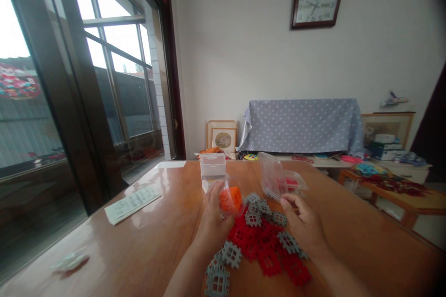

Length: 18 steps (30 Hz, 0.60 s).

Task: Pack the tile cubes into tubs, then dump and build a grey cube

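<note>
My left hand [213,211] is closed round a clear plastic tub [240,190] that has orange interlocking building pieces [230,200] inside it. The tub is tilted above the table. A thin clear plastic lid [271,174] is pinched between the thumb and fingers of my right hand [304,219], standing up on edge. Between my forearms lies a heap of red lattice-shaped building pieces [268,257]. Grey pieces of the same kind [252,218] lie on and around the heap, with more grey ones [218,282] by my left forearm.
Behind the tub stand stacked white-lidded boxes [213,165]. Another clear container [298,181] with something red sits beyond the lid. Paper sheets [133,203] and a crumpled wrapper [69,262] lie on the wooden table's [139,250] left side. A side table [414,199] stands at right.
</note>
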{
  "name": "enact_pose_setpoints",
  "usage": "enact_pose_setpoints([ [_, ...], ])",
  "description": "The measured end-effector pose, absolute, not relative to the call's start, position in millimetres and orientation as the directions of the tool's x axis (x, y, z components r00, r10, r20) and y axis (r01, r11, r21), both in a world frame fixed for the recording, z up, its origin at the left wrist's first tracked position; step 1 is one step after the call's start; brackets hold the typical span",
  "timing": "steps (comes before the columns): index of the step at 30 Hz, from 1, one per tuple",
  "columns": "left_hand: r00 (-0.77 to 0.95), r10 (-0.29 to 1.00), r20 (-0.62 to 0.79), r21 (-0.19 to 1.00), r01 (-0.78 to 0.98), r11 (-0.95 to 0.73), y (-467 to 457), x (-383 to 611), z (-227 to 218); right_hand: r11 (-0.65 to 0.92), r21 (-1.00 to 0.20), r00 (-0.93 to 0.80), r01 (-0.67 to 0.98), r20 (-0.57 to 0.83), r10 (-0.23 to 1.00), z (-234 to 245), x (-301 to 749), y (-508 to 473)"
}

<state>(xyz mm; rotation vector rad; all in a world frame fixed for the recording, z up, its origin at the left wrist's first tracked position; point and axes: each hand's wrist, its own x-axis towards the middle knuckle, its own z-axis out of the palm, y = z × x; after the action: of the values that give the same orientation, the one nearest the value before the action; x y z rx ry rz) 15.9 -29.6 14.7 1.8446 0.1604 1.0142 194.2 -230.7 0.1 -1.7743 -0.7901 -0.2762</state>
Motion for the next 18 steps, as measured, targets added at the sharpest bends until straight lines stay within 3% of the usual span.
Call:
enact_pose_setpoints([
  [3,0.674,0.371,0.639,0.581,-0.106,-0.807,-33,18,9,-0.15,-0.743,0.727,0.652,0.557,0.401,-2,193,-229],
  [8,0.749,0.223,0.623,0.365,-0.027,-0.931,-45,24,2,-0.154,-0.708,0.685,0.689,0.567,0.458,-1,189,-228],
  [12,0.74,0.218,0.636,0.338,-0.013,-0.941,-43,25,1,-0.18,-0.708,0.69,0.683,0.543,0.48,1,187,-228],
  [18,0.656,0.345,0.672,0.421,0.045,-0.906,-28,20,3,-0.176,-0.708,0.688,0.684,0.547,0.478,4,185,-228],
])
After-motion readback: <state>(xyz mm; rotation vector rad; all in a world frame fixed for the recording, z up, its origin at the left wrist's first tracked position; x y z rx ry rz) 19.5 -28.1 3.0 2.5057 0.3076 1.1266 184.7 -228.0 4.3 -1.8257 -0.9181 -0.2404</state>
